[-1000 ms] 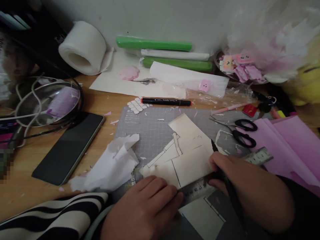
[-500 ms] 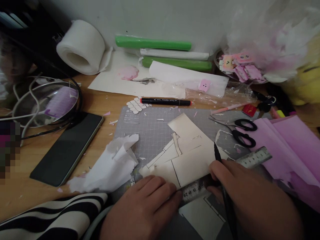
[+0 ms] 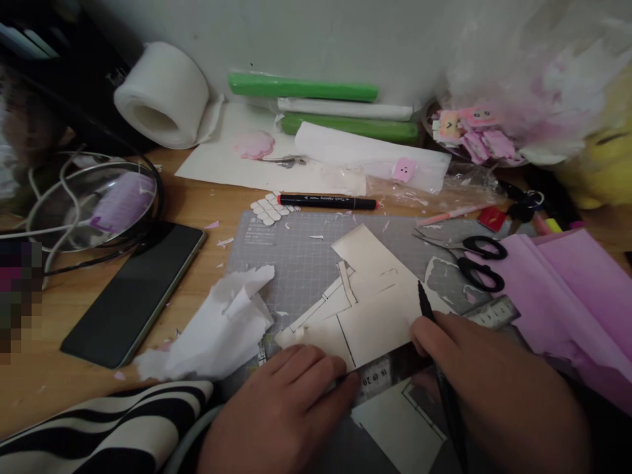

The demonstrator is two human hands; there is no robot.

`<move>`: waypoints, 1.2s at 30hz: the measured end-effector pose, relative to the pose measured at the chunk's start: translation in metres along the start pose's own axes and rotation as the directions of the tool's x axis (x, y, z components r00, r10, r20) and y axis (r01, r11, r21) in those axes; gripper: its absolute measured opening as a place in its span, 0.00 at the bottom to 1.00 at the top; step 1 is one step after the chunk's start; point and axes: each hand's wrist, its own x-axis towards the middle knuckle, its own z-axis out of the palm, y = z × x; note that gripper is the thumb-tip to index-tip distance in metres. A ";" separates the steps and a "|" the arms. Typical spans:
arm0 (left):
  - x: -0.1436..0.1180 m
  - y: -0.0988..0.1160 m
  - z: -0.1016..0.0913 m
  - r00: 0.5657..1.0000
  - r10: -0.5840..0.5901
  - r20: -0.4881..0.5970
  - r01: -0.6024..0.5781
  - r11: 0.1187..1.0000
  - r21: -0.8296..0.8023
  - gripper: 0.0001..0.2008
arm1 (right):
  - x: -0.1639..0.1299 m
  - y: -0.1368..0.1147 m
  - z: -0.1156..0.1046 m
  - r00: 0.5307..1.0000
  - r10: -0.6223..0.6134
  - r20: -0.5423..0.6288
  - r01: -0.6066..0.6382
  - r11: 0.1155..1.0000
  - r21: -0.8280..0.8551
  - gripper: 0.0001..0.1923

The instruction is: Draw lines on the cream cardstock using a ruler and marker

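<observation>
Held pen point-up in right fingers. Curled left fingers over card; could not tell grip. Found card between both sets, along ruler; judged pressing ruler flat best.

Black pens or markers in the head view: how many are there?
2. One black pen is in the right hand; a black marker with red ends lies just beyond the far edge of the cutting mat. More may be hidden.
</observation>
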 end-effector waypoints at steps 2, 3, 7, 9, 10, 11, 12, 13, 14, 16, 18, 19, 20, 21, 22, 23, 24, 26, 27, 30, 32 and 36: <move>0.000 0.000 0.001 1.000 0.008 0.005 -0.008 1.000 0.001 0.11 | 0.009 -0.004 -0.006 0.983 0.068 0.172 -0.069 0.998 -0.002 0.12; 0.000 0.000 0.001 1.000 0.012 0.004 -0.012 1.000 0.001 0.11 | 0.013 -0.006 -0.008 0.959 0.107 0.263 -0.110 0.994 -0.004 0.12; 0.001 -0.001 0.001 1.000 0.011 -0.011 -0.011 1.000 -0.004 0.11 | 0.021 -0.009 -0.012 0.890 0.178 0.420 -0.201 0.979 0.012 0.11; 0.002 -0.002 0.000 1.000 0.012 -0.016 -0.013 1.000 -0.009 0.11 | 0.020 -0.009 -0.012 0.879 0.177 0.442 -0.206 0.979 0.017 0.10; 0.002 -0.002 0.000 1.000 0.011 -0.019 -0.012 1.000 -0.010 0.10 | 0.020 -0.008 -0.012 0.876 0.176 0.450 -0.205 0.979 0.016 0.09; 0.002 -0.002 0.000 1.000 0.011 -0.019 -0.011 1.000 -0.011 0.10 | 0.019 -0.008 -0.012 0.872 0.173 0.458 -0.203 0.979 0.016 0.09; 0.001 -0.002 0.000 1.000 0.010 -0.017 -0.010 1.000 -0.010 0.10 | 0.018 -0.007 -0.012 0.872 0.170 0.459 -0.200 0.980 0.016 0.08; 0.001 -0.002 0.000 1.000 0.008 -0.016 -0.008 1.000 -0.008 0.10 | 0.018 -0.007 -0.011 0.872 0.171 0.459 -0.199 0.980 0.014 0.08; 0.001 -0.002 0.000 1.000 0.005 -0.017 -0.005 1.000 -0.006 0.10 | 0.018 -0.007 -0.011 0.872 0.173 0.458 -0.200 0.980 0.010 0.08; 0.000 -0.001 0.000 1.000 0.004 -0.017 -0.004 1.000 -0.004 0.11 | 0.019 -0.007 -0.011 0.873 0.175 0.455 -0.202 0.979 0.011 0.08; 0.000 0.000 0.000 1.000 0.004 -0.019 -0.004 1.000 -0.007 0.12 | 0.020 -0.008 -0.011 0.876 0.174 0.449 -0.202 0.979 0.016 0.09; 0.000 0.000 -0.001 1.000 0.005 -0.021 -0.005 1.000 -0.006 0.12 | 0.020 -0.008 -0.011 0.877 0.170 0.450 -0.201 0.979 0.023 0.09; 0.001 0.000 -0.001 1.000 0.008 -0.022 -0.008 1.000 -0.003 0.12 | 0.020 -0.008 -0.012 0.880 0.166 0.445 -0.200 0.979 0.029 0.09; 0.001 0.000 -0.001 1.000 0.013 -0.020 -0.013 1.000 0.000 0.13 | 0.020 -0.008 -0.012 0.883 0.163 0.439 -0.198 0.980 0.034 0.09; 0.001 0.000 -0.001 1.000 0.017 -0.021 -0.017 1.000 0.005 0.13 | 0.019 -0.007 -0.011 0.888 0.163 0.429 -0.198 0.979 0.038 0.10; 0.002 0.000 -0.001 1.000 0.022 -0.019 -0.022 1.000 0.009 0.13 | 0.017 -0.005 -0.011 0.897 0.163 0.411 -0.199 0.979 0.046 0.10; 0.002 -0.001 -0.001 1.000 0.022 -0.019 -0.022 1.000 0.015 0.13 | 0.016 -0.003 -0.009 0.914 0.157 0.374 -0.194 0.979 0.065 0.10; 0.002 -0.001 -0.001 1.000 0.017 -0.016 -0.017 1.000 0.022 0.13 | 0.015 0.003 -0.005 0.960 0.099 0.261 -0.143 0.977 0.158 0.11; 0.002 -0.001 -0.001 1.000 0.014 -0.018 -0.014 1.000 0.025 0.13 | 0.016 0.006 -0.003 0.979 0.052 0.195 -0.099 0.966 0.240 0.09; 0.002 -0.001 -0.002 1.000 0.012 -0.019 -0.012 1.000 0.028 0.13 | 0.019 0.012 0.006 0.999 0.006 -0.042 0.019 0.832 0.555 0.05; 0.002 -0.001 -0.001 1.000 0.012 -0.026 -0.011 1.000 0.025 0.13 | 0.022 0.009 0.010 0.987 0.068 -0.143 0.058 0.683 0.728 0.08; 0.001 -0.001 0.000 1.000 0.008 -0.020 -0.008 1.000 0.024 0.12 | 0.022 -0.002 0.017 0.972 0.114 -0.207 0.140 0.431 0.892 0.11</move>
